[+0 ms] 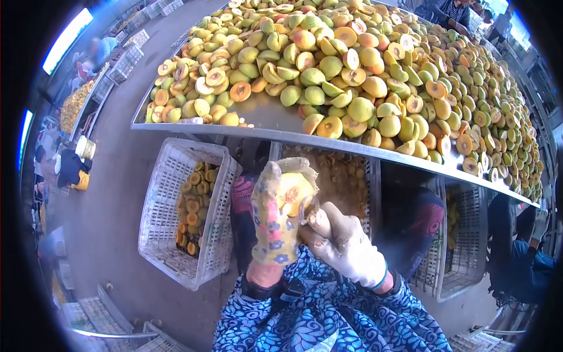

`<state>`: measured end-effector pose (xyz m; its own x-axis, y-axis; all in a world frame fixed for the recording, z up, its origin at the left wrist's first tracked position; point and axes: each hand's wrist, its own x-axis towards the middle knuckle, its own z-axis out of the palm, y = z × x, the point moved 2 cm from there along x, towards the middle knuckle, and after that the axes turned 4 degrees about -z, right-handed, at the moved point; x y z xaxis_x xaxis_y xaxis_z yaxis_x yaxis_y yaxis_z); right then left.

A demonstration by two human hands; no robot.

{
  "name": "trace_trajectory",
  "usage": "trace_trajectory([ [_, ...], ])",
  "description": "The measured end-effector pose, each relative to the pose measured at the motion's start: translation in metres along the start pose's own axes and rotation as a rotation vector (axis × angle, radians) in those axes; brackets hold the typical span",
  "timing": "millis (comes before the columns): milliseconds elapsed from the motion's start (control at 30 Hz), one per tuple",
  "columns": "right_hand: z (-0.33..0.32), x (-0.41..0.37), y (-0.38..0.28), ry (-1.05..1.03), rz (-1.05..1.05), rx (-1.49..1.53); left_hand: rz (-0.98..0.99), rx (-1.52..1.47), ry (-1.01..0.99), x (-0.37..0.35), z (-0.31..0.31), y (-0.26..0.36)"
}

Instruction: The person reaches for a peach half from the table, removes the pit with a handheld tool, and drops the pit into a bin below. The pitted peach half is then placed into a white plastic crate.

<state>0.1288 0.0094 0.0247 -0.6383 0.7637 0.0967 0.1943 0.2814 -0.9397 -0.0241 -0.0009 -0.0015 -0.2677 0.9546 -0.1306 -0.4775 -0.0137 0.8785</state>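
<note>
My left hand point(271, 220), in a flower-patterned glove worn at the fingertips, is wrapped round a peach half point(297, 190) with its cut face and reddish pit hollow towards me. In a soiled white glove, my right hand point(349, 246) is closed on a small hand tool point(307, 212), mostly hidden by the fingers. Its dark metal end is right at the lower edge of the peach half. Both hands meet in front of my body, just below the table's edge.
A metal table point(264, 117) carries a big heap of halved peaches point(328, 64). Below it stand a white crate point(155, 211) with peach halves, a container point(334, 176) of scraps between my knees, and another crate point(463, 264) at right. Other people work around.
</note>
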Motion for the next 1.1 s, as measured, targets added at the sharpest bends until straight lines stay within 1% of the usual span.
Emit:
trace_trajectory([
  [33,0.003,0.001,-0.001,-0.002,0.001,-0.006,-0.001,-0.003,0.002,-0.007,0.007,0.004],
  [100,0.010,0.000,0.000,0.017,-0.008,0.003,0.020,0.044,0.109,-0.019,0.017,0.006],
  [133,0.012,-0.001,0.001,0.040,-0.018,0.014,0.019,0.043,0.111,-0.021,0.015,0.003],
  [200,0.015,-0.004,0.002,0.035,-0.032,0.040,0.082,-0.061,0.040,-0.022,0.010,-0.005],
  [300,0.015,-0.005,-0.001,0.066,-0.041,0.069,0.125,-0.043,0.012,-0.026,0.018,0.001],
  [367,0.011,-0.004,-0.007,-0.038,0.016,0.039,0.124,-0.037,0.033,-0.030,0.020,0.006],
  [400,0.009,-0.003,-0.005,-0.039,0.017,0.040,0.121,-0.028,0.054,-0.032,0.020,0.007],
  [433,0.008,-0.003,-0.003,-0.094,-0.027,0.016,0.119,-0.027,0.057,-0.033,0.019,0.007],
  [467,0.006,-0.003,-0.001,-0.149,-0.069,-0.006,0.076,-0.042,0.068,-0.033,0.018,0.006],
  [500,0.003,-0.002,0.001,-0.150,-0.064,-0.003,0.031,-0.057,0.078,-0.034,0.018,0.004],
  [567,0.000,-0.001,0.007,-0.314,0.022,0.050,0.014,-0.018,0.073,-0.034,0.018,0.004],
  [600,-0.002,-0.001,0.012,-0.314,0.025,0.050,0.006,0.022,0.067,-0.032,0.017,0.004],
  [633,-0.002,-0.001,0.018,-0.370,-0.014,0.099,0.003,0.023,0.070,-0.030,0.016,0.004],
  [667,-0.001,-0.002,0.022,-0.425,-0.052,0.153,0.082,0.054,-0.019,-0.029,0.015,0.007],
  [700,-0.002,-0.002,0.024,-0.423,-0.049,0.161,0.159,0.086,-0.111,-0.028,0.016,0.009],
  [733,-0.004,-0.002,0.025,-0.450,-0.026,0.165,0.150,0.090,-0.114,-0.024,0.014,0.007],
  [800,-0.001,-0.005,0.032,-0.473,0.004,0.175,0.277,0.134,-0.235,-0.018,0.014,0.002],
  [833,0.004,-0.001,0.031,-0.377,-0.084,0.256,0.272,0.135,-0.239,-0.015,0.015,0.004],
  [900,-0.010,-0.004,0.028,-0.549,0.371,0.537,0.323,0.308,-0.245,-0.010,0.020,0.009],
  [933,-0.013,-0.006,0.031,-0.548,0.372,0.538,0.340,0.366,-0.246,-0.008,0.021,0.009],
  [1000,-0.012,-0.010,0.039,-0.642,0.569,1.145,-0.029,-0.035,-0.321,0.004,0.023,-0.003],
  [1033,-0.010,-0.009,0.043,-0.663,0.520,1.151,0.003,0.089,-0.242,0.004,0.028,0.002],
  [1067,-0.008,-0.009,0.048,-0.662,0.523,1.150,0.002,0.087,-0.242,0.008,0.026,-0.004],
  [1100,-0.007,-0.007,0.053,-0.681,0.500,1.245,-0.054,0.026,-0.254,0.015,0.023,-0.014],
])
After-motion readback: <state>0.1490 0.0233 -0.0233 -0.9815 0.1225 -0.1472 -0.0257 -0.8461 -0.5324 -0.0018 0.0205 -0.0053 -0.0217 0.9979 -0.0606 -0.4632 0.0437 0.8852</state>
